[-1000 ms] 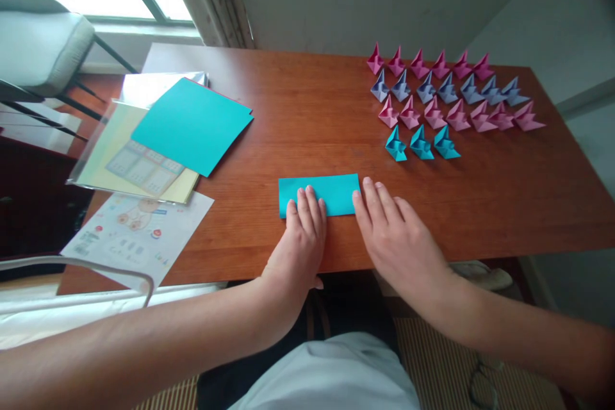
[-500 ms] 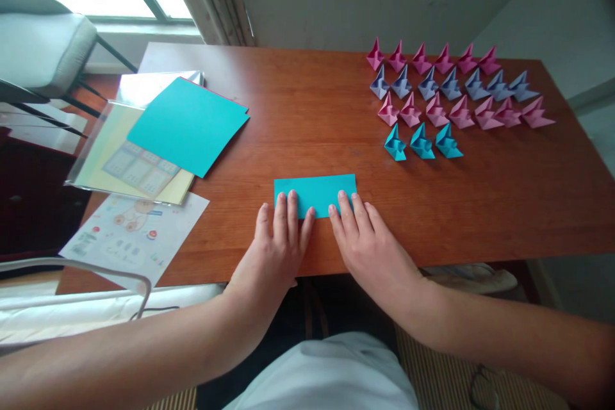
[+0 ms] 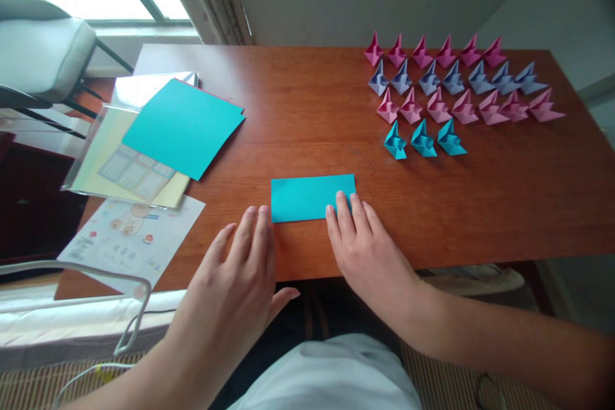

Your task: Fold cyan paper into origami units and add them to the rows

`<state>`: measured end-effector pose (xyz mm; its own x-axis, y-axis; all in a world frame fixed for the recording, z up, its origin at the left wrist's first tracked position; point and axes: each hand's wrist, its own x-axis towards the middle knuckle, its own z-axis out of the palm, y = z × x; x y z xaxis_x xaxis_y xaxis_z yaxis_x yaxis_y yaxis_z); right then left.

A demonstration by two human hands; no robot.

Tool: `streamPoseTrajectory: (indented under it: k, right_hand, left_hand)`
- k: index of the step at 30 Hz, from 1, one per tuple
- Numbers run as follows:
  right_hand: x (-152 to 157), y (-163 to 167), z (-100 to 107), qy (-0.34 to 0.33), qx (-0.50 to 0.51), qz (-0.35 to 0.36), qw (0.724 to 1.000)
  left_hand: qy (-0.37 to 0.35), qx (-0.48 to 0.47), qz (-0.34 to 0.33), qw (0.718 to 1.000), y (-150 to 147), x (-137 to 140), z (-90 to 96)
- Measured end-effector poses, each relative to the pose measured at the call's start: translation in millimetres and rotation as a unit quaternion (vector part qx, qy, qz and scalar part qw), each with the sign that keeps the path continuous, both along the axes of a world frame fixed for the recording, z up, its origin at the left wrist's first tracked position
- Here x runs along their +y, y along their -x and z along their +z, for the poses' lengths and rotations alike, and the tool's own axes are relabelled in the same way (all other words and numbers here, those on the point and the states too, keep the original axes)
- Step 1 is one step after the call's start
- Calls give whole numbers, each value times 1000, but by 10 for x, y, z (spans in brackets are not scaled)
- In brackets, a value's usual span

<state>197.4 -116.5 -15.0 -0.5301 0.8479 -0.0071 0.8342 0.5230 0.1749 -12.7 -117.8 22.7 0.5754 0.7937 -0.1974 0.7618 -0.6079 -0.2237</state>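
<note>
A turquoise paper rectangle [image 3: 302, 198], apparently a sheet folded in half, lies flat on the wooden table in front of me. My right hand [image 3: 368, 240] rests on its right end, fingers stretched out and pressing on the paper. Off the paper's lower left corner, my left hand [image 3: 240, 269] is open and holds nothing, its thumb spread to the right. Up and to the right stand turquoise folded paper figures [image 3: 423, 139], below rows of pink figures [image 3: 438, 107], lavender figures [image 3: 430, 80] and magenta figures [image 3: 423, 52].
On the left, turquoise sheets [image 3: 185, 128] lie over a clear packet of pale yellow paper [image 3: 110, 134]. A printed white sheet [image 3: 132, 240] overlaps the front left of the wooden table [image 3: 298, 115]. A grey chair [image 3: 43, 45] stands beyond the left end.
My left hand has lifted off the turquoise paper and moved left and towards me. My right hand stays on the paper's right end.
</note>
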Motion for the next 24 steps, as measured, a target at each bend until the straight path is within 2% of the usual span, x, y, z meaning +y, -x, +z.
streamPoseTrajectory:
  k: [3, 7, 10, 16, 24]
  right_hand:
    - [55, -10, 64, 2, 7, 1, 1000]
    - [72, -12, 107, 25, 36, -22, 999]
    - [25, 1, 85, 55, 65, -36, 996]
    - [-46, -169, 54, 72, 68, -63, 993]
    - [-75, -550, 102, 42, 42, -79, 995]
  left_hand:
    - [8, -58, -33, 998, -144, 45, -97]
    - [12, -115, -11, 993, -219, 41, -316]
    - [12, -164, 2, 986, -216, -1, -413]
    - [20, -190, 16, 981, -216, -26, -429]
    - [0, -216, 22, 976, -272, -24, -466]
